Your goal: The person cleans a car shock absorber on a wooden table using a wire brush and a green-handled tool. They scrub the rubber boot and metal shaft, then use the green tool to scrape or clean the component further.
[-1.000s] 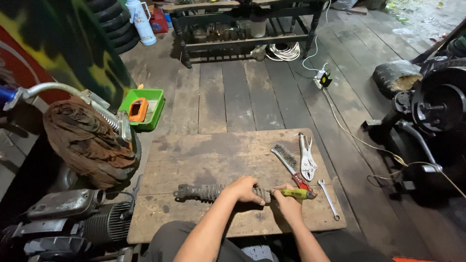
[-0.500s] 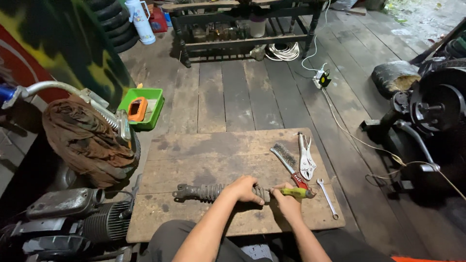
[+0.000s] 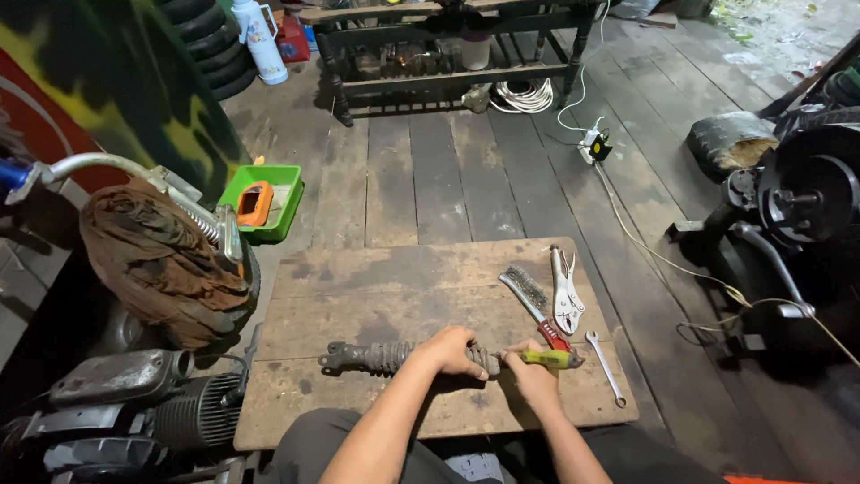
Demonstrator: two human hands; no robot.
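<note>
Shock absorber [image 3: 385,356], grey and grimy with a ribbed rubber boot, is lying along the near edge of the wooden board [image 3: 412,269], and we are gripping it. Our left hand [image 3: 455,350] is wrapping tightly around its middle; our right hand [image 3: 530,375] is closing on a yellow-handled tool [image 3: 548,359] at its right end. We are judging it heavy, stiff and possibly greasy, best held by the metal body, not the soft boot. Farther toward the right edge, a spanner [image 3: 606,366], wire brush [image 3: 530,294] and locking pliers [image 3: 565,291] are lying.

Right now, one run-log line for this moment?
left hand: grips shock absorber | right hand: holds yellow-handled tool | wooden board: wire brush, locking pliers, wrench
</note>
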